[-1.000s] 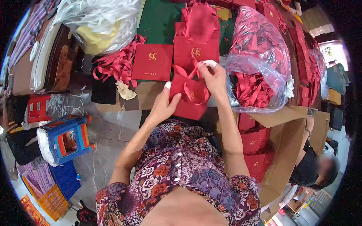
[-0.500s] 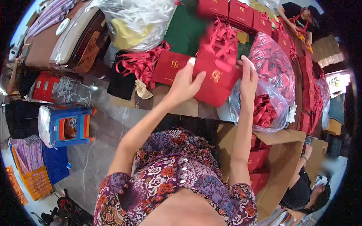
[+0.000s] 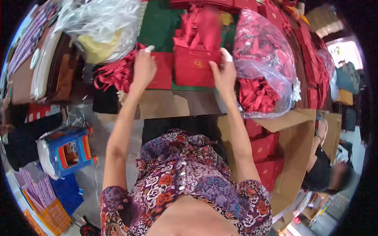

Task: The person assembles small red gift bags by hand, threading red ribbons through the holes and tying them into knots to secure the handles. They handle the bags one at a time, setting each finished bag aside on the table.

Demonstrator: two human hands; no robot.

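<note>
A red gift bag (image 3: 195,72) with a gold emblem and red ribbon handles (image 3: 189,29) lies in front of me on green sheets (image 3: 157,29). My right hand (image 3: 225,72) is at its right edge, with the thumb and a white-covered fingertip apart. Left of it, my left hand (image 3: 145,69) is over another flat red bag (image 3: 162,70), beside a heap of red ribbons (image 3: 114,74). Its white-covered finger is stretched out, while the other fingers are partly hidden. I see nothing held in this hand.
A clear plastic bag of red ribbons (image 3: 262,78) sits to the right. Below it, an open cardboard box (image 3: 295,157) contains red bags. White plastic wrapping (image 3: 104,23) lies at the back left. Blue stools (image 3: 65,153) stand on the floor; another person (image 3: 327,169) is at the right.
My left hand has left the emblem bag and moved left toward the ribbon heap. The bag, tilted before, now lies straighter on the green sheets. The view has shifted.
</note>
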